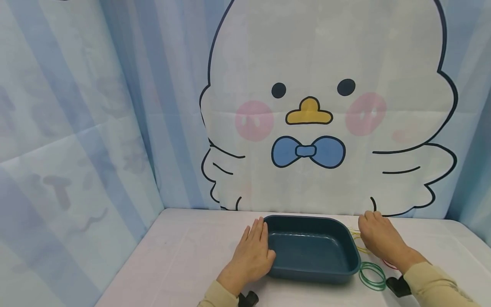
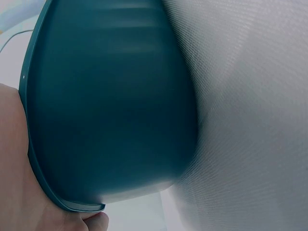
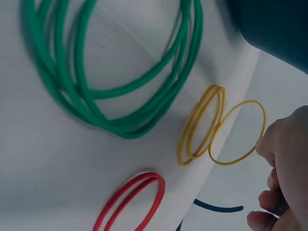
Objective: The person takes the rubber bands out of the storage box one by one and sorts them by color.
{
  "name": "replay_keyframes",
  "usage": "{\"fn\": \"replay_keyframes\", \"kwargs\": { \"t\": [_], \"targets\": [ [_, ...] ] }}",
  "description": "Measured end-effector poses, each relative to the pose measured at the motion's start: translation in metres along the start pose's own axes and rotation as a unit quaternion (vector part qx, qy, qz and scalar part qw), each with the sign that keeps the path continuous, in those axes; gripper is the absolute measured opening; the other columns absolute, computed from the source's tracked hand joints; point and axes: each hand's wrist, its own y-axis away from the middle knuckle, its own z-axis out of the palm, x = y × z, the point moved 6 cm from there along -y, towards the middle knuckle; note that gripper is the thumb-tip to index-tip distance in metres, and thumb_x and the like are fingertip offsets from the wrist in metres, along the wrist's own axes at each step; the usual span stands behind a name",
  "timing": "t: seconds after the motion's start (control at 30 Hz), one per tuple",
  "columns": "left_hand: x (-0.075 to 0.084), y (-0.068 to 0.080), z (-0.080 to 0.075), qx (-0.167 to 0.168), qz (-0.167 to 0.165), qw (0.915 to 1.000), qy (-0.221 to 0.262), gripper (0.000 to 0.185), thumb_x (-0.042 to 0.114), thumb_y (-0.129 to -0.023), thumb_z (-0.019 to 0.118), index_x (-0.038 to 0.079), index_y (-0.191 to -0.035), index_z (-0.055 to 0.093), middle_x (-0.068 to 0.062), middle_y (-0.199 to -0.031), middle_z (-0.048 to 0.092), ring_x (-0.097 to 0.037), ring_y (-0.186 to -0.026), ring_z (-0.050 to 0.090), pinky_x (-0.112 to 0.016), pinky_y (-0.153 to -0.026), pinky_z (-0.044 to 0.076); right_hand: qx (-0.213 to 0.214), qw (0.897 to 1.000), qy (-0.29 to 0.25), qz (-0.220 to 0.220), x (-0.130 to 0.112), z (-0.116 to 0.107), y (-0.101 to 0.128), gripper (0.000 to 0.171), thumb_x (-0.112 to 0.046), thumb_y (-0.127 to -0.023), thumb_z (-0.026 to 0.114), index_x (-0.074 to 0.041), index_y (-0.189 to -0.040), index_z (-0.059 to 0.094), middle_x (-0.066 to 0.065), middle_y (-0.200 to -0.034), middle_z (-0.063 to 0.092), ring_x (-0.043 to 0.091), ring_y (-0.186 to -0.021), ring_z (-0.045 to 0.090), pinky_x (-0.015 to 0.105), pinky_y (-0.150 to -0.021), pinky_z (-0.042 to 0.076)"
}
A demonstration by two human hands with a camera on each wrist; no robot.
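A dark teal plastic basin (image 1: 310, 277) stands on the table. My left hand (image 1: 251, 253) lies along its left rim, fingers straight and touching the side; the left wrist view shows the basin's outer wall (image 2: 110, 106) close up. To the right of the basin, my right hand (image 1: 383, 238) pinches a thin yellow rubber band (image 3: 264, 122) between thumb and fingertips. That loop is raised at the fingertips, while its lower edge overlaps more yellow bands (image 3: 221, 98) lying on the table.
Thick green bands (image 1: 373, 276) lie in a loose bunch by the basin's front right corner. Red bands (image 3: 161, 187) rest nearby, partly hidden under the right wrist in the head view. A curtain with a cartoon bird (image 1: 307, 183) hangs behind the white table (image 1: 184, 256).
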Motion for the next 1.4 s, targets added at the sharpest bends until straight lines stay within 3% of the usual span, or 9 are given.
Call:
{"fn": "replay_keyframes", "kwargs": {
  "t": [0.2,0.53,0.83,1.0,1.13,1.23,1.4],
  "targets": [
    [-0.001,-0.001,-0.001,0.001,0.004,1.0,-0.004,0.066,0.028,-0.099,0.037,-0.002,-0.156,0.022,-0.014,-0.167,0.011,-0.028,-0.155,0.014,-0.049,-0.125,0.017,-0.021,0.999,-0.033,-0.024,-0.007,0.009,0.008,0.023,-0.003,-0.073,0.079,-0.005,-0.079,0.056,0.002,-0.073,0.045,0.018,-0.069,0.039,0.032,-0.055,0.038],
    [-0.003,-0.001,0.0,0.0,0.002,1.0,0.004,0.066,0.028,-0.099,0.038,-0.002,-0.156,0.022,-0.015,-0.167,0.011,-0.028,-0.155,0.013,-0.049,-0.125,0.016,-0.041,0.996,-0.064,-0.04,-0.013,0.007,0.015,0.021,-0.008,-0.079,0.078,-0.012,-0.079,0.057,-0.002,-0.075,0.046,0.014,-0.07,0.038,0.028,-0.056,0.035],
    [-0.002,0.0,-0.001,-0.003,-0.003,0.9999,0.011,0.067,0.029,-0.099,0.038,0.0,-0.157,0.022,-0.013,-0.167,0.011,-0.027,-0.155,0.012,-0.05,-0.125,0.015,-0.051,0.994,-0.086,0.04,0.001,-0.004,0.019,0.015,-0.009,-0.083,0.073,-0.012,-0.085,0.058,0.0,-0.077,0.044,0.019,-0.074,0.04,0.032,-0.06,0.035],
    [-0.005,-0.002,0.001,-0.013,-0.004,0.9993,0.034,0.069,0.034,-0.1,0.04,0.004,-0.158,0.019,-0.014,-0.168,0.005,-0.03,-0.156,0.004,-0.052,-0.125,0.013,-0.046,0.99,-0.106,0.081,0.008,-0.012,0.021,0.011,-0.012,-0.087,0.07,-0.009,-0.09,0.06,0.003,-0.083,0.049,0.021,-0.078,0.044,0.034,-0.062,0.037],
    [-0.005,-0.004,0.0,-0.01,0.013,0.9989,0.045,0.072,0.037,-0.1,0.045,0.004,-0.158,0.017,-0.014,-0.168,0.004,-0.031,-0.156,0.001,-0.053,-0.124,0.013,-0.042,0.987,-0.118,0.099,0.008,-0.019,0.021,0.015,-0.018,-0.091,0.066,-0.005,-0.096,0.062,0.008,-0.09,0.054,0.027,-0.085,0.049,0.041,-0.066,0.043],
    [-0.005,-0.005,-0.005,0.005,0.031,0.9981,0.053,0.073,0.037,-0.101,0.047,0.002,-0.158,0.017,-0.015,-0.167,0.008,-0.031,-0.156,0.003,-0.054,-0.124,0.014,-0.039,0.988,-0.112,0.102,0.005,-0.025,0.022,0.026,-0.024,-0.093,0.065,0.0,-0.103,0.063,0.017,-0.101,0.058,0.037,-0.095,0.053,0.053,-0.074,0.047],
    [-0.013,-0.001,-0.021,0.024,0.022,0.9985,0.045,0.077,0.047,-0.102,0.045,0.004,-0.159,0.015,-0.012,-0.168,0.009,-0.031,-0.156,0.001,-0.054,-0.125,0.01,-0.044,0.988,-0.1,0.11,0.0,-0.034,0.025,0.049,-0.036,-0.094,0.064,0.007,-0.119,0.059,0.03,-0.124,0.054,0.049,-0.112,0.049,0.067,-0.09,0.041]
  ]
}}
